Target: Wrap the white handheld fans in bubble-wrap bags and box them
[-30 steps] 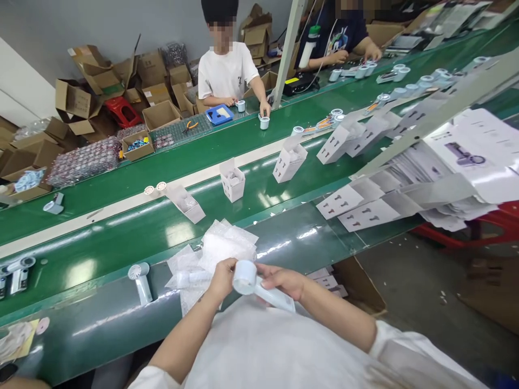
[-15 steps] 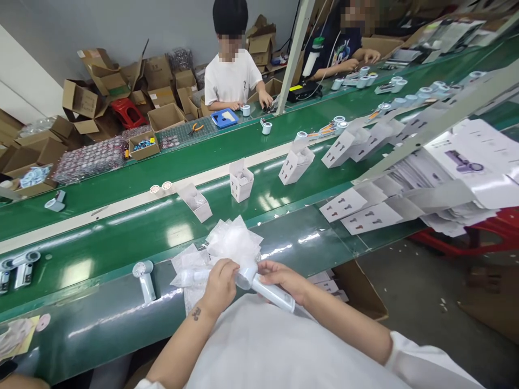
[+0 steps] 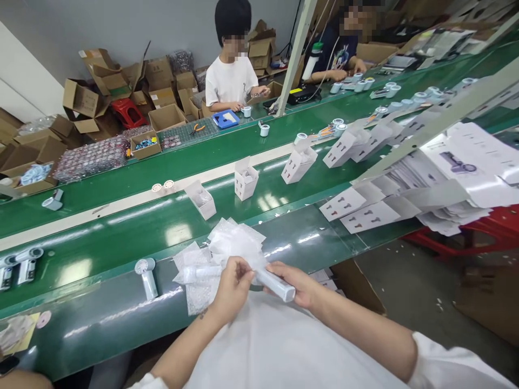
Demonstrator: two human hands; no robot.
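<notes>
My right hand (image 3: 298, 283) is closed around the pale blue handle of a handheld fan (image 3: 278, 286), whose end points toward me. The fan's head is covered by a white bubble-wrap bag (image 3: 256, 263). My left hand (image 3: 234, 286) pinches the edge of this bag beside the handle. More bubble-wrap bags (image 3: 231, 237) lie in a pile just beyond my hands. To the left of my left hand, a fan in bubble wrap (image 3: 198, 274) rests on other bags. Farther left, an unwrapped handheld fan (image 3: 146, 278) lies on the dark green bench (image 3: 101, 319).
Open white boxes (image 3: 246, 181) stand on the green conveyor (image 3: 162, 229). Flattened boxes and printed sheets (image 3: 458, 162) are stacked at right, near a slanted metal post (image 3: 417, 143). Two co-workers sit across the line; one wears a white shirt (image 3: 229, 81). Cardboard cartons (image 3: 81, 100) fill the back left.
The fan's head, partly visible before, is now covered by the bag. My left hand has moved right, closer to the handle. The white-shirted co-worker has raised a hand.
</notes>
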